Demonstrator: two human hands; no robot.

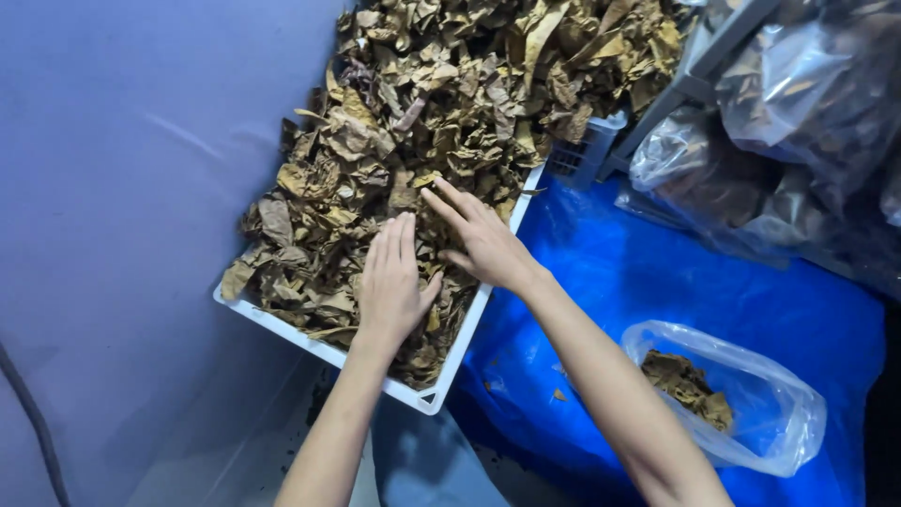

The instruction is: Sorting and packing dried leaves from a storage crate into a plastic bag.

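Both my hands flat, fingers spread, nothing gripped: L hand point(392, 282) & R hand point(481, 239) on dried leaves point(394, 160) in white crate point(441, 394); pile ran away from me, R further in

Light is cool and fairly dim, w/ a bluish cast overall. Brightest on the dried leaves point(422, 141) and both forearms; bottom left and far right edge fall into shadow. Soft glare on the clear plastic bags point(751, 122) top right. Focus OK at centre, slight softness and stretch twd the edges. No strong motion blur.
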